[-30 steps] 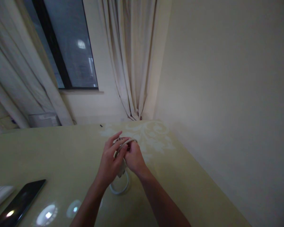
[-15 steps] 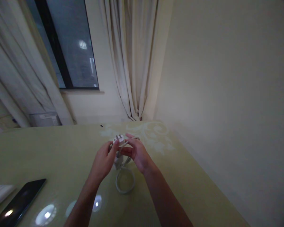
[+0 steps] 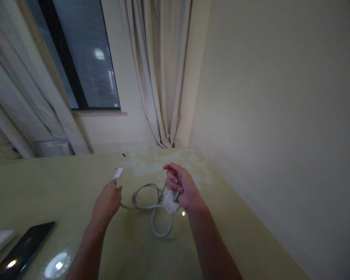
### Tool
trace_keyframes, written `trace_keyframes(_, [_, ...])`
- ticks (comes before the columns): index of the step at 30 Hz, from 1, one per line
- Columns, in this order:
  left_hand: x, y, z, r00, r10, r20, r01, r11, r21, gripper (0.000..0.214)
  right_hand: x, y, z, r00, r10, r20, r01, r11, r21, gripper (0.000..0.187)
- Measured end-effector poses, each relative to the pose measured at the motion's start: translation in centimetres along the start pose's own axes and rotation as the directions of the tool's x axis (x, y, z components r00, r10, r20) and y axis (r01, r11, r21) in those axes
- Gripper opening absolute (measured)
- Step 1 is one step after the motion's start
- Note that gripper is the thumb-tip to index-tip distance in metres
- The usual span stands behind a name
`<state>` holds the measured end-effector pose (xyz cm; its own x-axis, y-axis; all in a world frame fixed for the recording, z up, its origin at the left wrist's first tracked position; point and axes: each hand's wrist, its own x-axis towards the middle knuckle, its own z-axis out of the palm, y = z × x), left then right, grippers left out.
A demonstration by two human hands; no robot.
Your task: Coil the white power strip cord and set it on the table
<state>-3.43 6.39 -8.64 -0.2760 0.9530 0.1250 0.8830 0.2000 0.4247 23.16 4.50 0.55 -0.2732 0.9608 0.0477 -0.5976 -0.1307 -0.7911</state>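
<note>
A phone (image 3: pixel 23 249) lies at 8 o'clock on the table (image 3: pixel 76 182). My left hand (image 3: pixel 106 202) pinches the plug (image 3: pixel 118 172). My hands were bunched together a moment ago, and now they are well apart. The cord (image 3: pixel 147 206) lies in loose loops between them, so the bundle is mostly undone. My right hand (image 3: pixel 184 189) is closed on the cord, with the white block (image 3: pixel 171 203) at its 8 o'clock.

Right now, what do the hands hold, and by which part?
A white extension cord: left hand pinches its plug end; right hand grips the cord beside its socket block.
</note>
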Motion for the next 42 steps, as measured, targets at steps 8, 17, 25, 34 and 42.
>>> trace_keyframes(8, [-1.2,-0.5,0.7,0.971,-0.127,0.201,0.086,0.976,0.202,0.032,-1.6,0.1,1.8,0.988,-0.154,0.027,0.152,0.913,-0.379,0.054])
trace_keyframes(17, [-1.8,3.2,2.4,0.86,0.432,0.271,-0.299,0.858,-0.418,0.053,-3.5,-1.3,2.3,0.964,-0.264,0.03,0.259,0.909,-0.325,0.056])
trace_keyframes(25, [-5.3,8.5,5.6,0.701,0.616,0.36,-0.228,0.671,-0.705,0.031,-5.7,-3.3,2.9,0.956,-0.29,0.033,0.291,0.939,-0.184,0.055])
trace_keyframes(34, [-3.9,8.9,5.4,0.887,0.435,0.156,-0.166,0.614,-0.772,0.051,-7.1,-4.2,2.0,0.913,-0.405,0.047,0.398,0.858,-0.324,0.052])
trace_keyframes(42, [-2.8,8.1,0.0,0.988,0.145,-0.053,-0.11,0.421,-0.901,0.061,-7.6,-4.5,2.6,0.795,-0.606,0.022,0.405,0.503,-0.763,0.048])
